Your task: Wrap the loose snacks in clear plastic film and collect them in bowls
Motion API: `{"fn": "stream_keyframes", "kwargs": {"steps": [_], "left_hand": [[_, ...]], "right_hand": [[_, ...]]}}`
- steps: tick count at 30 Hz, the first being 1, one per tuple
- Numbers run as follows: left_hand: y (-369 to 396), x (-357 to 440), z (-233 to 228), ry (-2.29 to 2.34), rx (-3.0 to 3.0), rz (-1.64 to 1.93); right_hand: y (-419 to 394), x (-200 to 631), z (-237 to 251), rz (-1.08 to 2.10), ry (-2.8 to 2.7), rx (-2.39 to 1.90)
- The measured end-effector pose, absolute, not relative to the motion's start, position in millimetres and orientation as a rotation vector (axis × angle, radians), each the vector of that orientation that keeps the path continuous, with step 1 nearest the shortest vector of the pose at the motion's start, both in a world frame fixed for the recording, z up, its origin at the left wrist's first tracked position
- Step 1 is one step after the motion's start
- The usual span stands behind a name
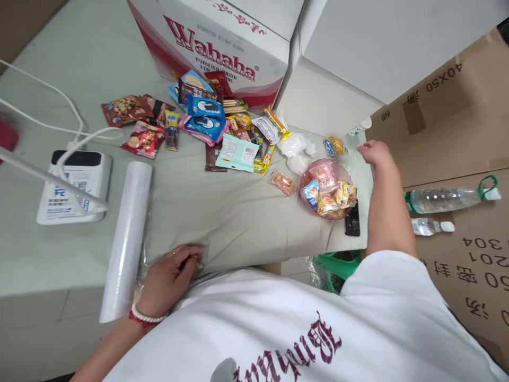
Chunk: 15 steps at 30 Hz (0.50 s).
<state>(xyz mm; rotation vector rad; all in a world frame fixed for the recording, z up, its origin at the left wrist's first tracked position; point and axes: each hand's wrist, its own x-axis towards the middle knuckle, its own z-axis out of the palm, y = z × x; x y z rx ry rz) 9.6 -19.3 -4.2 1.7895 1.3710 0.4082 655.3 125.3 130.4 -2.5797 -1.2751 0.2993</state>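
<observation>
A roll of clear plastic film (129,233) lies on the left of the cloth-covered table, with a transparent sheet drawn out to its right. My left hand (170,276) is at the table's front edge beside the roll, fingers curled and pressed together on the film. At the table's right edge, my right hand (374,153) reaches out with its fingers closed; anything in them is hidden. Just beyond it is a paper cup (361,127). A pink glass bowl (305,178) of wrapped snacks stands near my right forearm, with one wrapped snack (282,182) beside it.
Several snack packets (204,114) are heaped before a Wahaha carton (222,48). A white router-like device (75,185) with cables sits left. Crumpled clear plastic (296,151) and a dark phone (352,220) are near the bowl. Bottles (445,200) lie against cardboard on the right.
</observation>
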Motion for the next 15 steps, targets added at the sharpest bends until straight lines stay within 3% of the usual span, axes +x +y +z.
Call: {"fn": "stream_keyframes", "kwargs": {"steps": [3, 9, 15], "left_hand": [[-19, 10, 0, 1.356, 1.793, 0.399], [-21, 12, 6, 1.398, 1.757, 0.377], [-19, 11, 4, 1.379, 1.773, 0.356]], "right_hand": [[175, 645, 104, 0.230, -1.268, -2.755], [206, 625, 58, 0.499, -1.288, -2.835], [191, 623, 66, 0.296, -1.261, -2.720]]}}
